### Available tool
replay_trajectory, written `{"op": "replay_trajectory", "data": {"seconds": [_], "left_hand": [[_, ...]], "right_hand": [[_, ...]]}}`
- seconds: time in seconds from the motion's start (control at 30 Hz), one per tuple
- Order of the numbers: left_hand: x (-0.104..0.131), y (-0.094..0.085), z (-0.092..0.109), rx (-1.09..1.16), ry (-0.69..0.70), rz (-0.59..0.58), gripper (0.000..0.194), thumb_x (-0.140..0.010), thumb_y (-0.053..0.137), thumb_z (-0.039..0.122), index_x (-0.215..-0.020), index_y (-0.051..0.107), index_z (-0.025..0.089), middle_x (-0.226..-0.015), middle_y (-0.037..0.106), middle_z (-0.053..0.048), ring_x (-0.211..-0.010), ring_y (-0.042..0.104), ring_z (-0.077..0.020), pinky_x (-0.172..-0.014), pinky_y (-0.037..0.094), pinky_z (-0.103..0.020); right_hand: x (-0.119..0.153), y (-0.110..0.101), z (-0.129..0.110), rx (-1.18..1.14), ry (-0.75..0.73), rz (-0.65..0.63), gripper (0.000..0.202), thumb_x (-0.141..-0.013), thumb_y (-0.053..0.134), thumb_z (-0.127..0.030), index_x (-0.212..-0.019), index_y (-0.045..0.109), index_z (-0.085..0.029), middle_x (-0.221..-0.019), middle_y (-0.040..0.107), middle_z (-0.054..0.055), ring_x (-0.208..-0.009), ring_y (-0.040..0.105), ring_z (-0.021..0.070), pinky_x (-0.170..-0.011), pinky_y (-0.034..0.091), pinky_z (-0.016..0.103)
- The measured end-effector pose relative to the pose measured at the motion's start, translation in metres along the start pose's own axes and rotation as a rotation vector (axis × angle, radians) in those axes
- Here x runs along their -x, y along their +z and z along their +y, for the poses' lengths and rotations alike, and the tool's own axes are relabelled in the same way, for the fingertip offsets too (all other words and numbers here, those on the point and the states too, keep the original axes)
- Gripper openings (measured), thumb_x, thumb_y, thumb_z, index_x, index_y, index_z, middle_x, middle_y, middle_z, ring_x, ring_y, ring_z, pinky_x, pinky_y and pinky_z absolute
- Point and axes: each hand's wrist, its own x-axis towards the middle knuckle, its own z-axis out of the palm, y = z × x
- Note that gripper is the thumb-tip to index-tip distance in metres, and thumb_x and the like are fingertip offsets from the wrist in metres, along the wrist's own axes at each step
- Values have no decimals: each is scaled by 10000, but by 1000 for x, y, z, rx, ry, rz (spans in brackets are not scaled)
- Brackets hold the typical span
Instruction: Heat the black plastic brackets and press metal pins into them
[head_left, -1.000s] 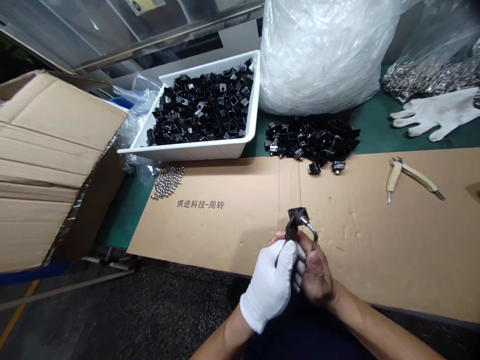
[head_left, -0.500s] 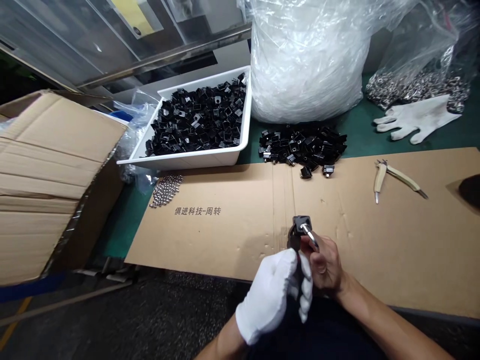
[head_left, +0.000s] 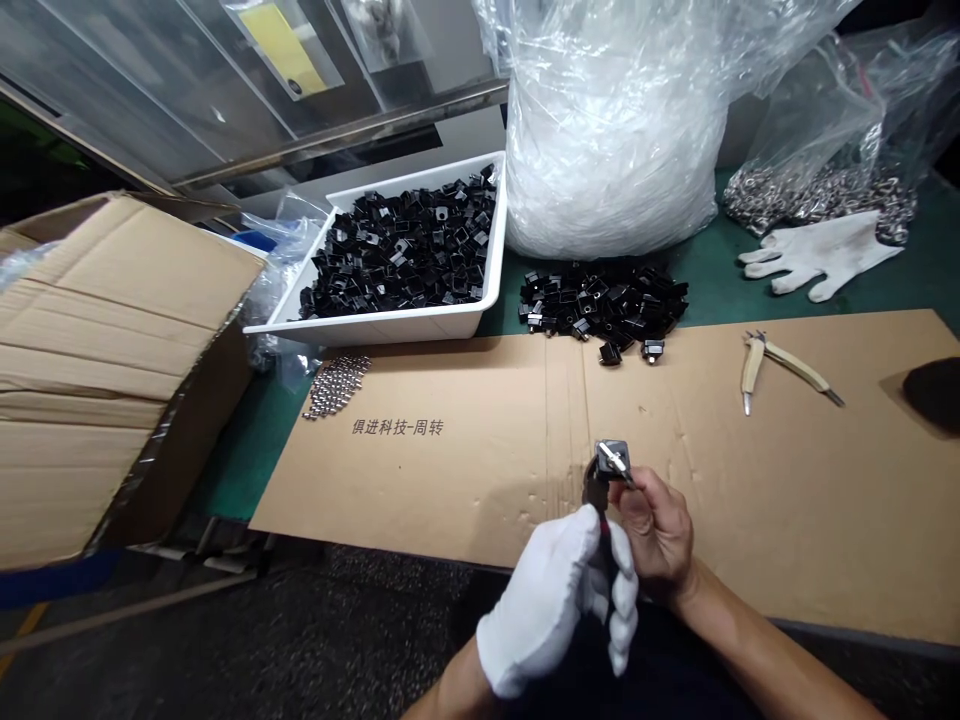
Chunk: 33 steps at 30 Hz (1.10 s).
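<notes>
My left hand (head_left: 551, 595), in a white glove, is closed around dark-handled pliers (head_left: 596, 488). Their jaws reach up to a small black square housing (head_left: 621, 452), held just above the cardboard. A shiny metal clasp (head_left: 615, 461) stands out from the housing's face. My bare right hand (head_left: 658, 525) has its thumb and fingers pinched on the clasp's near end. The exact grip of the jaws on the housing is hidden from this angle.
Cardboard (head_left: 480, 490) covers the bench front. Behind it are a white tray (head_left: 390, 325) of black housings, a housing pile (head_left: 604, 300), metal pins (head_left: 337, 388), a plastic bag (head_left: 611, 150), bagged clasps (head_left: 817, 195), a white glove (head_left: 817, 255) and cream-handled pliers (head_left: 791, 368).
Both hands, with the pliers and housing, have shifted slightly right in view. The clasp has turned from pointing down-right with its loop showing to a more edge-on angle. The camera view has tilted slightly.
</notes>
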Motion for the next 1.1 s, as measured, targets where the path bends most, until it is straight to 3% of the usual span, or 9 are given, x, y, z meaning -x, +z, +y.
{"op": "replay_trajectory", "data": {"seconds": [0.13,0.23,0.47,0.7,0.83,0.97,1.1], "left_hand": [[1,-2,9,-188,88,156,537,-1017,390,636,-922,580,143,-639,568,-7,-457,511,-105,-448,453,-229],[2,-3,16,-268,110,204,548,-1014,380,649,-919,572,144,-643,570,-6,-463,505,-103,-455,445,-229],[0,-8,20,-232,114,216,540,-979,446,671,-909,566,150,-627,561,3,-446,504,-108,-439,438,-233],[1,-31,12,-39,126,173,527,-989,435,657,-935,584,154,-635,577,0,-444,503,-108,-428,451,-230],[4,-47,4,117,163,192,505,-1001,428,632,-931,585,157,-653,569,-1,-463,519,-117,-429,473,-241],[11,-65,-7,246,219,247,511,-1006,416,622,-959,597,146,-635,579,-9,-414,506,-116,-391,446,-237],[22,-91,-10,403,372,375,534,-958,473,680,-937,581,157,-615,570,-2,-402,508,-121,-370,441,-237]], "right_hand": [[4,2,0,-125,162,23,341,-1083,427,-387,-812,557,-226,-662,437,-25,-567,401,134,-529,320,281],[4,4,-6,-214,290,11,382,-1082,433,-439,-796,550,-214,-667,412,-28,-567,354,123,-520,278,276],[-10,9,-28,-424,630,-79,483,-1011,512,-609,-756,524,-200,-576,329,-66,-496,252,86,-457,196,237],[-24,17,-37,-579,937,-191,447,-967,566,-635,-843,548,-206,-568,321,-85,-468,178,68,-403,141,187],[-32,34,-40,-581,985,-172,363,-962,601,-595,-997,566,-236,-627,380,-78,-485,176,67,-392,128,166],[-43,60,-38,-550,1052,-228,361,-923,677,-567,-964,555,-230,-669,391,-75,-491,139,51,-382,91,148],[-69,104,-22,-599,1223,-390,354,-873,754,-486,-948,561,-198,-721,390,-69,-490,141,30,-366,89,136]]}}
